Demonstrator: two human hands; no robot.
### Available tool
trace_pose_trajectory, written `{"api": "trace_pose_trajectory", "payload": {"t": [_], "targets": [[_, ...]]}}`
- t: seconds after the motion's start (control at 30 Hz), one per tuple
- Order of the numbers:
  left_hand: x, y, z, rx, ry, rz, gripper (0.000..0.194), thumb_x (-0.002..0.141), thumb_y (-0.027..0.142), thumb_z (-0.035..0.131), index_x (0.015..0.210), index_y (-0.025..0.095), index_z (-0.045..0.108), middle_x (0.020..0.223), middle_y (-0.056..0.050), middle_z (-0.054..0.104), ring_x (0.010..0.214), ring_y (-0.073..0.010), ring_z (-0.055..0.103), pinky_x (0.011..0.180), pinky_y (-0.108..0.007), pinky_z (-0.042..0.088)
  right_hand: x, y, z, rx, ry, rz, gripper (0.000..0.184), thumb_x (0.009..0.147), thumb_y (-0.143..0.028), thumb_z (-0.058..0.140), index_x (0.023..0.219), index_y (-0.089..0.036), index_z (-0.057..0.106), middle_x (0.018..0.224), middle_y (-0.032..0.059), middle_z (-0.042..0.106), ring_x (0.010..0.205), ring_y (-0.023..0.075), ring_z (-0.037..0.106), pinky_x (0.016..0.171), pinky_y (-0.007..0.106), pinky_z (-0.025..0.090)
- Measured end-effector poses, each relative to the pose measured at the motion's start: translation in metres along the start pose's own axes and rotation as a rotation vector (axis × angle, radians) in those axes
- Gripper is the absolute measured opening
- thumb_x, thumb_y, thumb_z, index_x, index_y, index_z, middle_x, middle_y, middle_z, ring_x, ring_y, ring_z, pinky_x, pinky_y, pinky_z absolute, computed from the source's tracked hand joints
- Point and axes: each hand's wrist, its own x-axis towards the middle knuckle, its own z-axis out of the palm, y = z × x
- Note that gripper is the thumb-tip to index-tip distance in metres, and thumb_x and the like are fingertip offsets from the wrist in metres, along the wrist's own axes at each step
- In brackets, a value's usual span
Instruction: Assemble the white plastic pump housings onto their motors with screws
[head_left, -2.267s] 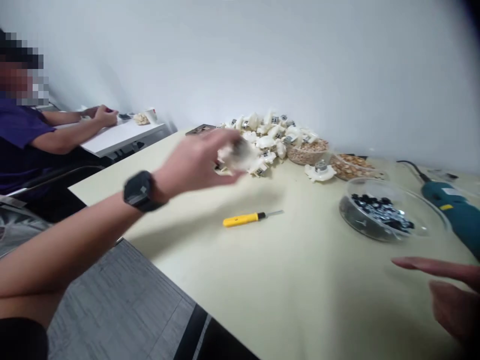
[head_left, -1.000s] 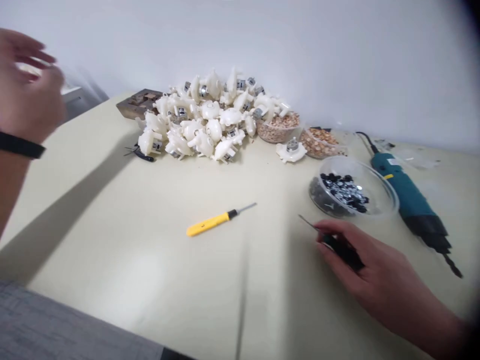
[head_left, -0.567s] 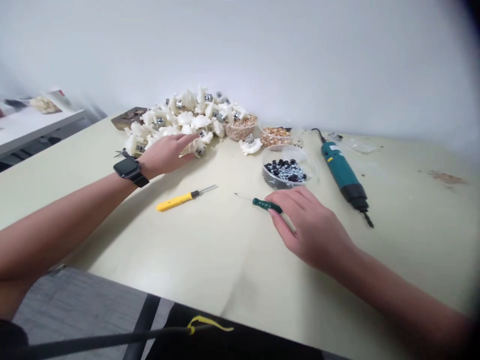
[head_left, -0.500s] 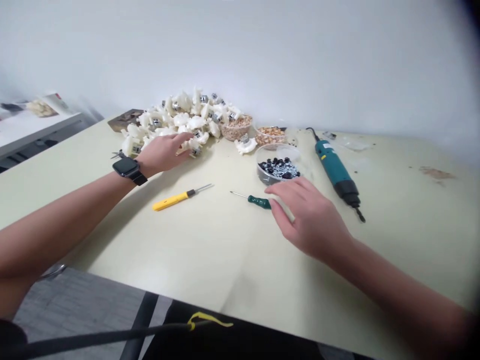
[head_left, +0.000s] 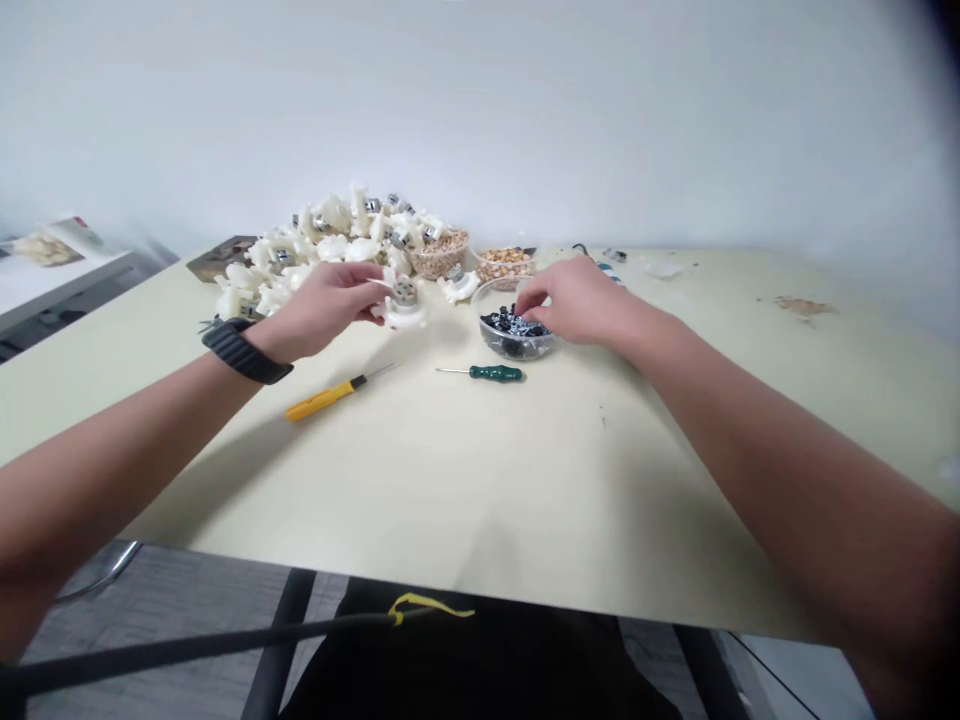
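Observation:
My left hand [head_left: 336, 308] is closed on a white plastic part [head_left: 405, 312] with a round grey metal piece in it, lifted just in front of a heap of similar white parts [head_left: 330, 235]. My right hand [head_left: 574, 302] reaches into a clear round tub [head_left: 517, 350] of small black pieces and silver screws. Its fingers are pinched together among the contents; what they grip, if anything, is hidden. Below the tub a green-handled screwdriver [head_left: 495, 373] lies on the table. A yellow-handled screwdriver [head_left: 324, 400] rests below my left hand.
Two more tubs, one of pinkish-beige bits [head_left: 441, 258] and one of orange-brown bits [head_left: 504, 262], stand behind. One white part [head_left: 459, 285] lies alone between the heap and the tubs. Most of the power screwdriver is hidden behind my right hand. The table's front edge [head_left: 480, 592] runs below.
My left hand has picked a white part from the heap and brought it slightly right. My right hand has moved from beside the green screwdriver up into the tub. The view has shifted somewhat.

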Motion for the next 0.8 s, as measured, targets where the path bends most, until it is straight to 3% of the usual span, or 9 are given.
{"api": "trace_pose_trajectory", "payload": {"t": [0.07, 0.13, 0.27, 0.47, 0.67, 0.8], "targets": [[-0.016, 0.018, 0.021, -0.148, -0.166, -0.078, 0.02, 0.089, 0.028, 0.072, 0.098, 0.012, 0.081, 0.086, -0.007, 0.075, 0.068, -0.0113, 0.065, 0.068, -0.024, 0.058, 0.015, -0.003, 0.002, -0.093, -0.118, 0.003, 0.017, 0.089, -0.01, 0.074, 0.095, -0.021, 0.086, 0.1, 0.0077, 0.082, 0.09, 0.0267, 0.074, 0.081, 0.038, 0.057], [-0.033, 0.029, 0.039, -0.2, -0.38, -0.131, 0.024, 0.088, 0.026, 0.073, 0.105, 0.013, 0.084, 0.091, -0.008, 0.078, 0.068, -0.0105, 0.064, 0.065, -0.022, 0.056, 0.024, -0.007, 0.004, -0.131, -0.187, 0.041, 0.017, 0.088, -0.009, 0.075, 0.098, -0.019, 0.086, 0.105, 0.0116, 0.082, 0.089, 0.0276, 0.074, 0.078, 0.037, 0.056], [-0.059, 0.023, 0.063, -0.277, -0.596, -0.176, 0.037, 0.088, 0.03, 0.08, 0.122, 0.015, 0.083, 0.096, -0.008, 0.081, 0.068, -0.0099, 0.064, 0.061, -0.021, 0.056, 0.029, -0.012, 0.005, -0.141, -0.216, 0.026, 0.022, 0.088, -0.005, 0.073, 0.102, -0.018, 0.085, 0.105, 0.012, 0.082, 0.096, 0.0286, 0.074, 0.082, 0.036, 0.056], [-0.064, 0.003, 0.071, -0.336, -0.653, -0.244, 0.041, 0.09, 0.031, 0.082, 0.127, 0.013, 0.08, 0.093, -0.007, 0.08, 0.066, -0.0087, 0.065, 0.057, -0.018, 0.055, 0.026, -0.012, 0.002, -0.114, -0.234, 0.035, 0.026, 0.085, -0.002, 0.07, 0.104, -0.017, 0.082, 0.105, 0.0087, 0.082, 0.096, 0.0253, 0.072, 0.081, 0.035, 0.054], [-0.061, 0.002, 0.073, -0.353, -0.64, -0.242, 0.042, 0.093, 0.03, 0.08, 0.132, 0.014, 0.078, 0.091, -0.006, 0.08, 0.064, -0.0078, 0.067, 0.058, -0.017, 0.055, 0.028, -0.004, 0.003, -0.074, -0.237, -0.009, 0.033, 0.084, -0.001, 0.067, 0.107, -0.019, 0.082, 0.098, 0.0069, 0.081, 0.086, 0.0231, 0.07, 0.073, 0.035, 0.05], [-0.062, 0.001, 0.072, -0.365, -0.643, -0.24, 0.044, 0.093, 0.031, 0.081, 0.133, 0.014, 0.077, 0.096, -0.007, 0.081, 0.067, -0.0082, 0.068, 0.059, -0.018, 0.057, 0.028, -0.005, 0.003, -0.076, -0.234, -0.029, 0.027, 0.083, -0.003, 0.067, 0.1, -0.018, 0.082, 0.1, 0.0074, 0.081, 0.087, 0.0229, 0.071, 0.074, 0.034, 0.05]]}}
